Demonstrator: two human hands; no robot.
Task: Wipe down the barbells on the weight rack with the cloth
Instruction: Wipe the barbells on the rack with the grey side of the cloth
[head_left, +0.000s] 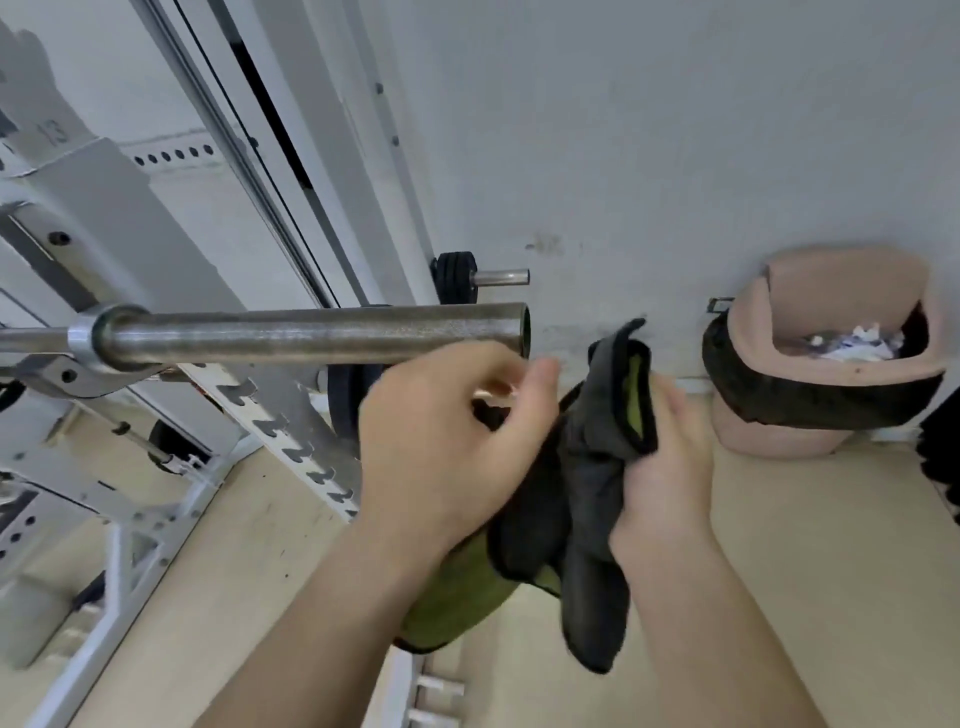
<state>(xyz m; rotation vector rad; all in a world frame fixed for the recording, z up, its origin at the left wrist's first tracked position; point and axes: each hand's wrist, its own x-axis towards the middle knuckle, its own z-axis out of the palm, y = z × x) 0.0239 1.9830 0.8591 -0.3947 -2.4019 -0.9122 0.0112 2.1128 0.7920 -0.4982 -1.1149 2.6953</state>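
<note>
A steel barbell sleeve (311, 332) juts to the right from the white weight rack (156, 249), its open end near the middle of the view. Just below that end, both hands hold a dark grey and green cloth (587, 499). My left hand (447, 441) grips the cloth's left side, thumb raised, right under the sleeve's tip. My right hand (665, 467) clutches the bunched right side. The cloth hangs down between my forearms and does not touch the bar.
A second, shorter bar (501, 276) with black plates (456, 278) sticks out behind, near the grey wall. A pink waste bin (831, 364) with a black liner and paper scraps stands at the right on the beige floor. The rack's notched upright slants below the sleeve.
</note>
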